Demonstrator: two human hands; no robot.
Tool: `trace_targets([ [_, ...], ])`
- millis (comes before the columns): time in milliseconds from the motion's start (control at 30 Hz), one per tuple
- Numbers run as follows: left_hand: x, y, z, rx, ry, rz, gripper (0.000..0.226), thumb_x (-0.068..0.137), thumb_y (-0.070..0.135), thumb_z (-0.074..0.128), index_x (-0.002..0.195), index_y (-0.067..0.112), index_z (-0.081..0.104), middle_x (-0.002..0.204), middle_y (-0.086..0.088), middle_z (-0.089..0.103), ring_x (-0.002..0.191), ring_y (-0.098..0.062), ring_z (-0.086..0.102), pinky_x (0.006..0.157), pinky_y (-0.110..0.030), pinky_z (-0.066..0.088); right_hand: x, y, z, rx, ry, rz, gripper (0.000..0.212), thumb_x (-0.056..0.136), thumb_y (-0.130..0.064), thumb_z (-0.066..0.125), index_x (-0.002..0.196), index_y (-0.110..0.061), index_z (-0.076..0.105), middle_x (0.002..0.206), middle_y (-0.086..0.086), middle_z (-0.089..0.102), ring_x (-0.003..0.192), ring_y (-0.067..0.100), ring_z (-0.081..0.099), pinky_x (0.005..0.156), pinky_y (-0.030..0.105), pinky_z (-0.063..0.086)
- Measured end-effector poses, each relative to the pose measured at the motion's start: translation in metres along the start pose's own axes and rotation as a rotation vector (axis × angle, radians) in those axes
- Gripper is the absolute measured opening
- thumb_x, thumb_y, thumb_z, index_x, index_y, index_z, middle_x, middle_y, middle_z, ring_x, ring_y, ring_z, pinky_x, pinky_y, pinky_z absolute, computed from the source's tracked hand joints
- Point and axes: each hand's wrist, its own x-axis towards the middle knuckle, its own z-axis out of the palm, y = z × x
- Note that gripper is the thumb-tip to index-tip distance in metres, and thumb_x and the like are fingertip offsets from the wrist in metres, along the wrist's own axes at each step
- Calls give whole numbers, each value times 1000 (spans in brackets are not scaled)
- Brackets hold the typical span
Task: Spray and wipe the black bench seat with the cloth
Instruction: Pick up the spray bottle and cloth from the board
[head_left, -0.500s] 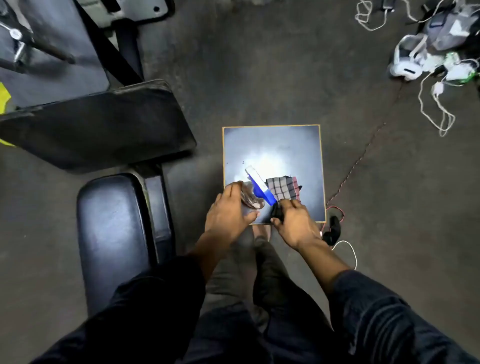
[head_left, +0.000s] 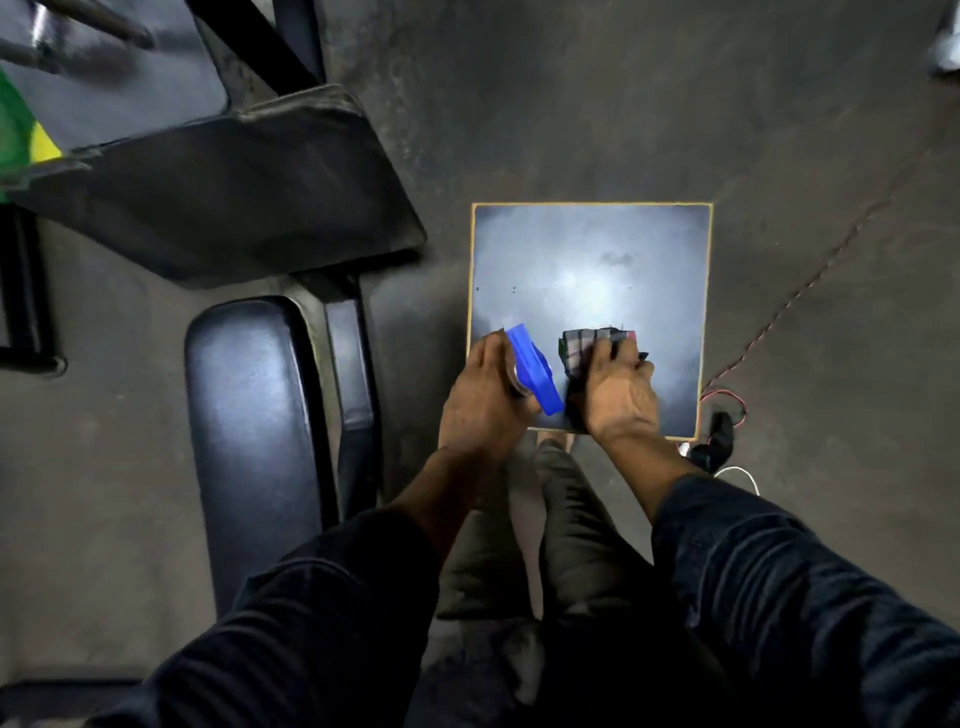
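blue plastic marks the trigger head of the spray bottle (head_left: 535, 371), which is gripped by the left hand (head_left: 480, 402), the fingers curled closed around its clear body at the near left corner of the square grey board (head_left: 592, 249). the checked cloth (head_left: 592, 345) is pressed under the right hand (head_left: 618, 392), whose fingers are bent down over the fabric on the near edge of the same board; whether the cloth is pinched or only covered cannot be told. bottle and cloth are seen just beside each other, not touching. the black bench seat (head_left: 249, 415) is found well to the left of the board, on the floor side of the left arm, with the tilted black backrest pad (head_left: 234, 192) beyond it. a thin red wire (head_left: 727, 395) is laid on the dark floor (head_left: 571, 93) by the board's near right corner. dark sleeves are worn on both arms.
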Motion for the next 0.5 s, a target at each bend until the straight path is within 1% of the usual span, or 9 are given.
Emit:
trace_targets([
  [67, -2, -4, -1, 38, 44, 9, 42, 90, 21, 81, 127, 11, 65, 131, -5, 65, 118, -32, 66, 103, -44, 53, 9, 1, 6, 0, 24, -40, 42, 105, 5, 44, 146, -7, 44, 159, 25, 34, 135, 51, 49, 98, 55, 56],
  [100, -2, -5, -1, 59, 42, 14, 41, 91, 22, 80, 128, 11, 65, 132, -4, 65, 119, -31, 66, 103, -43, 52, 11, 3, 7, -2, 22, -52, 43, 104, 6, 41, 145, -5, 44, 157, 26, 37, 135, 53, 50, 101, 56, 54],
  [167, -10, -12, -3, 42, 66, 26, 45, 93, 23, 80, 134, 12, 64, 137, -3, 63, 122, -29, 67, 104, -39, 52, 11, 5, 8, -14, 17, -109, 43, 106, 3, 38, 148, -4, 45, 159, 26, 39, 139, 52, 50, 110, 55, 50],
  [200, -15, -17, -5, -7, 103, 13, 50, 92, 22, 81, 137, 14, 63, 139, -2, 62, 122, -27, 68, 105, -37, 53, 9, 4, 7, -21, 11, -140, 44, 107, 1, 38, 150, -5, 44, 161, 26, 40, 140, 51, 50, 112, 54, 48],
  [233, -22, -21, -7, -59, 148, -13, 52, 90, 21, 83, 138, 20, 62, 139, -2, 63, 120, -26, 69, 104, -37, 55, 6, 1, 6, -27, 3, -167, 45, 107, -2, 40, 152, -6, 43, 162, 25, 39, 141, 50, 51, 114, 53, 48],
  [300, -38, -31, -11, -137, 235, -54, 49, 86, 22, 85, 125, 36, 58, 130, 2, 65, 111, -23, 71, 98, -41, 59, -6, -9, 2, -47, -27, -236, 51, 106, -8, 46, 157, -10, 40, 165, 22, 38, 142, 47, 51, 112, 51, 49],
  [367, -60, -45, -17, -207, 322, -90, 54, 83, 22, 85, 120, 42, 52, 125, 9, 66, 108, -19, 72, 96, -40, 61, -24, -25, 0, -93, -41, -338, 60, 102, -17, 58, 159, -15, 38, 166, 17, 37, 141, 44, 51, 109, 49, 51],
  [433, -78, -64, -23, -230, 355, -120, 48, 85, 26, 83, 123, 39, 57, 126, 10, 66, 113, -16, 71, 102, -39, 58, -40, -46, -1, -159, -63, -442, 68, 98, -22, 65, 160, -18, 37, 166, 13, 36, 140, 41, 51, 106, 47, 53],
  [500, -101, -91, -28, -183, 350, -147, 36, 93, 31, 76, 126, 27, 64, 131, 7, 65, 123, -17, 68, 110, -39, 53, -60, -74, 3, -261, -85, -553, 75, 96, -24, 67, 163, -21, 34, 171, 10, 30, 145, 36, 48, 110, 44, 52],
])
